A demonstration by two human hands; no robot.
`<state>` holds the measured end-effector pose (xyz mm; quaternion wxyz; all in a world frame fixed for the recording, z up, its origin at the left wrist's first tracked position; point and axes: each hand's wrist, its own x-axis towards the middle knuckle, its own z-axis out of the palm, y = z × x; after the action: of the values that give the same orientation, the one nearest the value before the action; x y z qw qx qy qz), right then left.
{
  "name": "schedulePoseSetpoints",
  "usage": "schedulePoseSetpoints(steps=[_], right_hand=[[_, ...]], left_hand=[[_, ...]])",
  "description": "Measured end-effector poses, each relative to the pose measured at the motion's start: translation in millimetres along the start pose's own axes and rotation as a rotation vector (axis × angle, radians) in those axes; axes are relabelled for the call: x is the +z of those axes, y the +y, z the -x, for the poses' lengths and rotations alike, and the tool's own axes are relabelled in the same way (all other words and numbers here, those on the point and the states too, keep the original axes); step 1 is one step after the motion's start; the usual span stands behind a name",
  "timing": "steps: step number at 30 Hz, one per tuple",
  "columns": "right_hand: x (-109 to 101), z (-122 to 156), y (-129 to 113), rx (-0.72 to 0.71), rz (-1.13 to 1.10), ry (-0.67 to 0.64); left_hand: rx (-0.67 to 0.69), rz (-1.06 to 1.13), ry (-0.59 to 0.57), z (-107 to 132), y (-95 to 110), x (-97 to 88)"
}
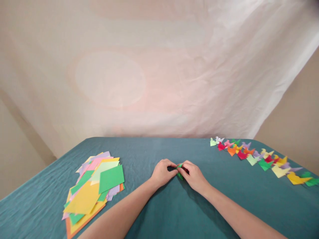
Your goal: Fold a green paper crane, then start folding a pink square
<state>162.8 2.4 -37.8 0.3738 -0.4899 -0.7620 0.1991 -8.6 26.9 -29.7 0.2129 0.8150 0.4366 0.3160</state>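
Note:
Both of my hands meet near the middle of the table around a small folded piece of green origami paper (pixel 179 175). My left hand (pixel 163 172) pinches its left side between thumb and fingers. From the right, my right hand (pixel 193 175) pinches the same piece, its fingertips close to those of the left. Much of the green paper is hidden behind the fingers; a pointed part shows below them. Its exact folded shape I cannot make out.
A loose pile of coloured paper squares (pixel 86 196) lies on the left, with a green square (pixel 111 179) on top. Rows of small folded paper birds (pixel 265 163) in several colours stand along the right side. Teal cloth (pixel 154 212) covers the table; a pale curtain (pixel 159 83) hangs behind.

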Motion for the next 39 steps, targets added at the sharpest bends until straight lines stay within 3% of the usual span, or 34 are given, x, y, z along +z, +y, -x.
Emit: schedulePoseSetpoints(steps=[10,23,39], right_hand=[[-0.4,0.9,3.9,-0.039,-0.03,-0.028],[-7.9,3.1,4.6,-0.089,-0.038,-0.108],[-4.1,2.6,12.3,-0.072,-0.031,-0.088]], left_hand=[[0.039,-0.015,-0.039,1.7,1.8,-4.1],[0.118,-0.266,-0.04,7.8,8.1,-7.3],[0.216,-0.363,-0.085,8.6,10.7,-9.6]])
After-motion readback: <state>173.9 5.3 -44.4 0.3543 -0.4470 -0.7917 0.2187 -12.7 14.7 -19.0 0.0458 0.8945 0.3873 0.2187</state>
